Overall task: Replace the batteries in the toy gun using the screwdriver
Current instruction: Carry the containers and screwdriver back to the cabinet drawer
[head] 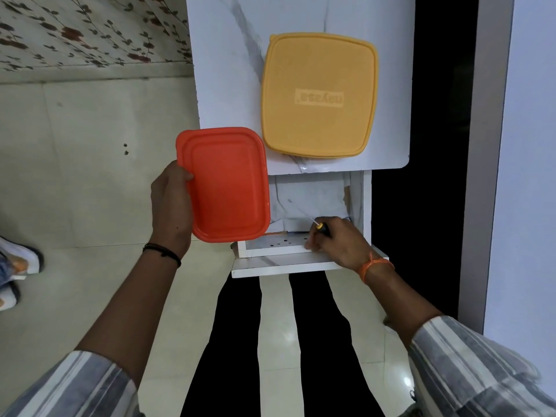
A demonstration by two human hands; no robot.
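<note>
Our left hand (171, 203) grips the red box (224, 183) mid-frame, our right hand (334, 242) closes on the screwdriver (313, 221) in the open drawer (358, 200), no toy gun in sight, and that box could tip.

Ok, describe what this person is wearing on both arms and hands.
Both hands are bare, no gloves. The left hand has a thin black cord bracelet at the wrist. The right hand has an orange thread band wound around the wrist. Both forearms are bare down to rolled-back sleeves striped in grey and white, the left sleeve and the right sleeve alike.
</note>
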